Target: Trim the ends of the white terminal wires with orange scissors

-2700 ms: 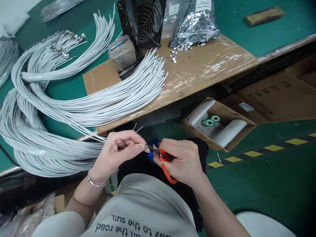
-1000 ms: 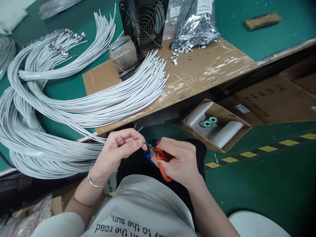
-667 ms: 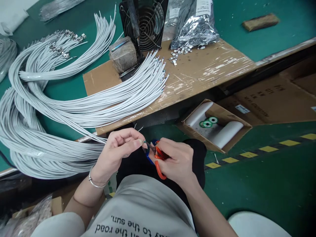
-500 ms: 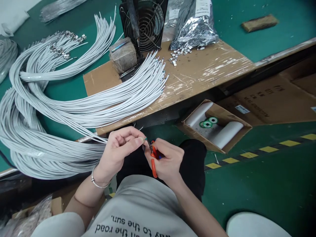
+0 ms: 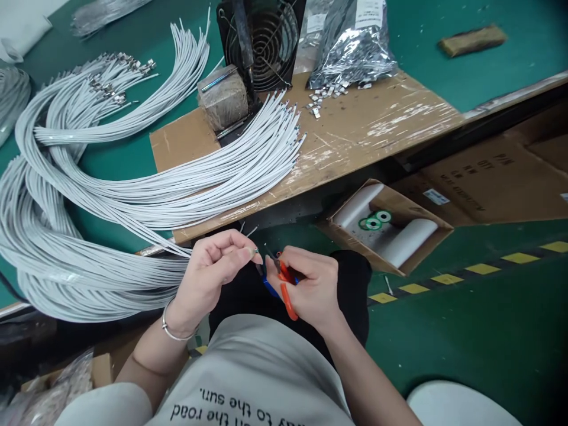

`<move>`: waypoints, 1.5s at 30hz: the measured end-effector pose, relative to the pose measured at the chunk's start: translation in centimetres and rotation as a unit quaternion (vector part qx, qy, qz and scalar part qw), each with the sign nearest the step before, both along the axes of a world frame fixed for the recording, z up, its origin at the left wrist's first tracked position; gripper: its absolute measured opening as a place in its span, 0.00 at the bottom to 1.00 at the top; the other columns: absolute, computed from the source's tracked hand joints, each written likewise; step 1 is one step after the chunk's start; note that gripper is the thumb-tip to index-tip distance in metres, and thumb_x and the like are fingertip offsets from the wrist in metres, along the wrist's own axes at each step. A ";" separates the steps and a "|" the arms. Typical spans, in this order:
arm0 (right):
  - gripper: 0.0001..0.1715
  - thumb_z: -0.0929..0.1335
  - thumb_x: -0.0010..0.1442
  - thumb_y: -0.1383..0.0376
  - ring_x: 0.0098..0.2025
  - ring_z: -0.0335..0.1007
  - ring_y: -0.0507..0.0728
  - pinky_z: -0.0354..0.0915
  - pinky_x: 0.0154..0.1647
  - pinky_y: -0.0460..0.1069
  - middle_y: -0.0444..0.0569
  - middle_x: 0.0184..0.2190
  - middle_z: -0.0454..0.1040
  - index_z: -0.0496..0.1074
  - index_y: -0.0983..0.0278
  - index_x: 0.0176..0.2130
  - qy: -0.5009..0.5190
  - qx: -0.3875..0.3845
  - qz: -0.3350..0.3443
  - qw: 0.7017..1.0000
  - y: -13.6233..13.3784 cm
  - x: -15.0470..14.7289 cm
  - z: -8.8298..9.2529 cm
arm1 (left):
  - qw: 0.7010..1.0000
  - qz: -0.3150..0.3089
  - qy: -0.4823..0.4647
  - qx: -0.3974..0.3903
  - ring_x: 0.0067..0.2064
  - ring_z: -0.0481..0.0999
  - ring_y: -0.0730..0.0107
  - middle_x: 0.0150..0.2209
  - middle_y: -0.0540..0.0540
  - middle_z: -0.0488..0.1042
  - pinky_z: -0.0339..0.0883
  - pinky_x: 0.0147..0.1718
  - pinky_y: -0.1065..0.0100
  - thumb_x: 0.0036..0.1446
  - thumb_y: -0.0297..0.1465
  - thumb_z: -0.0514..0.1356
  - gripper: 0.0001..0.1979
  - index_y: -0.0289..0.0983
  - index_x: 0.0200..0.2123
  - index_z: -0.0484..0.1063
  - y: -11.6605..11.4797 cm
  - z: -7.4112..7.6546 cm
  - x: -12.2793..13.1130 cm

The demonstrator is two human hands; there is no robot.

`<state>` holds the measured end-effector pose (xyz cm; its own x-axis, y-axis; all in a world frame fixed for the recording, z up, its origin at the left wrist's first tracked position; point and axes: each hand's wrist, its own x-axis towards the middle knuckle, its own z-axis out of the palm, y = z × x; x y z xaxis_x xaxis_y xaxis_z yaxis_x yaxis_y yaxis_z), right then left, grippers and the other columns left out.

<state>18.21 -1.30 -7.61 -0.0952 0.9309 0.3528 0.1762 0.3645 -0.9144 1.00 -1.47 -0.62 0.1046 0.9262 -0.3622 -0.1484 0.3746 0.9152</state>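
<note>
My left hand [image 5: 224, 263] is closed, thumb and forefinger pinching the tip of a white cable [image 5: 181, 251] that comes from the bundle on the bench. Small coloured wire ends [image 5: 256, 251] stick out at the fingertips. Just to the right, my right hand [image 5: 310, 284] is wrapped round orange-handled cutters [image 5: 288, 300], whose dark jaws point toward the left hand but stand apart from the wires. A blue part [image 5: 270, 286] shows beside them; I cannot tell whether it belongs to the same tool. Bundled white cables [image 5: 195, 201] lie across the bench edge.
A black fan [image 5: 266, 41] stands behind a soldering iron [image 5: 243, 35] and a wrapped block [image 5: 222, 97]. Small metal connectors [image 5: 328, 93] spill from a silver bag [image 5: 355, 47] onto cardboard [image 5: 377, 127]. Below the bench, an open carton [image 5: 402, 269] holds white rolls and green-rimmed spools.
My right hand has moved slightly right with the cutters, whose jaws have come away from the wire ends. The left hand has shifted a little left, still pinching the cable.
</note>
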 end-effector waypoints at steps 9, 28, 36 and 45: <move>0.24 0.69 0.53 0.78 0.23 0.43 0.47 0.44 0.21 0.46 0.36 0.21 0.51 0.50 0.60 0.23 -0.036 0.037 0.007 0.999 -0.3 0.3 0.0 | 1.000 -0.009 -0.012 -0.001 0.21 0.43 0.80 0.19 0.59 0.52 0.34 0.21 0.69 0.64 0.40 0.71 0.15 0.35 0.32 0.81 0.0 0.1 -0.1; 0.24 0.69 0.53 0.76 0.22 0.43 0.48 0.43 0.20 0.48 0.37 0.19 0.52 0.51 0.59 0.22 -0.085 0.080 -0.010 0.993 0.0 0.4 0.1 | 0.999 -0.020 -0.014 -0.023 0.20 0.43 0.81 0.18 0.59 0.52 0.35 0.21 0.69 0.59 0.41 0.72 0.15 0.35 0.30 0.80 0.2 0.5 -0.1; 0.25 0.69 0.57 0.76 0.22 0.44 0.48 0.44 0.20 0.47 0.37 0.19 0.52 0.53 0.60 0.22 -0.054 0.090 -0.062 0.993 -0.6 -0.7 -0.6 | 1.000 -0.004 0.012 -0.016 0.21 0.44 0.80 0.19 0.58 0.55 0.36 0.21 0.69 0.61 0.41 0.72 0.15 0.35 0.32 0.80 -0.2 0.1 0.0; 0.29 0.70 0.65 0.70 0.17 0.48 0.47 0.47 0.19 0.47 0.37 0.14 0.55 0.55 0.60 0.18 0.132 -0.051 -0.120 0.983 -0.7 -3.3 -0.8 | 1.000 0.017 0.021 0.003 0.22 0.46 0.79 0.20 0.55 0.64 0.39 0.21 0.68 0.60 0.40 0.71 0.14 0.35 0.32 0.80 0.0 0.5 0.7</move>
<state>14.90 -2.02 -8.37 0.2131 0.9472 0.2396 -0.0026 0.2458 -0.9693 1.68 -1.44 -0.17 0.0581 0.9312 -0.3599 -0.1232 0.3644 0.9231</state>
